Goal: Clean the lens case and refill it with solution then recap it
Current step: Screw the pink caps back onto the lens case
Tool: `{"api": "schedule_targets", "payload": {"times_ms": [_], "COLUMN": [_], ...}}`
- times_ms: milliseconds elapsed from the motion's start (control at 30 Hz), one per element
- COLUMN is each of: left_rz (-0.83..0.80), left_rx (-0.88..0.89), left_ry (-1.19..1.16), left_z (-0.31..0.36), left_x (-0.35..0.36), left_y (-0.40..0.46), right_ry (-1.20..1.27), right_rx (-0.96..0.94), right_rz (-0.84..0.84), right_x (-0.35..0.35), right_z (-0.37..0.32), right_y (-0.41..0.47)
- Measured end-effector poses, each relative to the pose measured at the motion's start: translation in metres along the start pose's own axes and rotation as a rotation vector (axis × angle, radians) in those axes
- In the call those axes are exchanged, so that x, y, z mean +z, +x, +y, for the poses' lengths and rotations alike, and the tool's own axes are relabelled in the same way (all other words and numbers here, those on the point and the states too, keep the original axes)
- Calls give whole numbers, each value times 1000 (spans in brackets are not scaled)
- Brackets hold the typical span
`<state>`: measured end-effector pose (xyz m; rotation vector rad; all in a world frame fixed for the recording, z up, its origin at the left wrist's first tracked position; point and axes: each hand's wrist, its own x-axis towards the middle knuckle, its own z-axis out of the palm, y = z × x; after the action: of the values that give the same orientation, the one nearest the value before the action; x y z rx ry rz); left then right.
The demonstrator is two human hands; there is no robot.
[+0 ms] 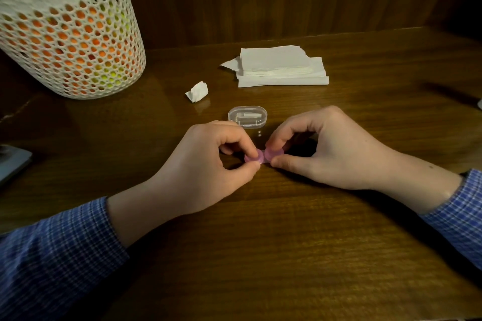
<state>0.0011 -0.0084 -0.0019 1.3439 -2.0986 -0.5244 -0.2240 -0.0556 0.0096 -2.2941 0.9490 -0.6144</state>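
Wood-grain surface carried everything in view, dark and glossy, with a panelled wall behind it. At the far left stood a white mesh basket, orange and yellow-green contents showing through its holes. Toward the back lay a stack of white paper napkins, and a crumpled tissue sat apart between the stack and the basket. Both forearms wore blue checked sleeves. The left hand and the right hand met near the middle, each grip closed by thumb and curled fingers on one round end of a pink lens case, which sat low at the surface. Just beyond the fingers rested a small clear plastic box holding white pieces.
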Motion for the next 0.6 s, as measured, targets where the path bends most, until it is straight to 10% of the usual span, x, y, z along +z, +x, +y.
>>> {"api": "schedule_targets", "payload": {"times_ms": [600], "left_rz": [0], "left_rx": [7], "left_ry": [4], "left_z": [1], "left_x": [-1], "left_y": [1], "right_ry": [-38], "right_rx": [-73], "right_rz": [39], "right_x": [5], "right_z": [0], "right_y": [4]}}
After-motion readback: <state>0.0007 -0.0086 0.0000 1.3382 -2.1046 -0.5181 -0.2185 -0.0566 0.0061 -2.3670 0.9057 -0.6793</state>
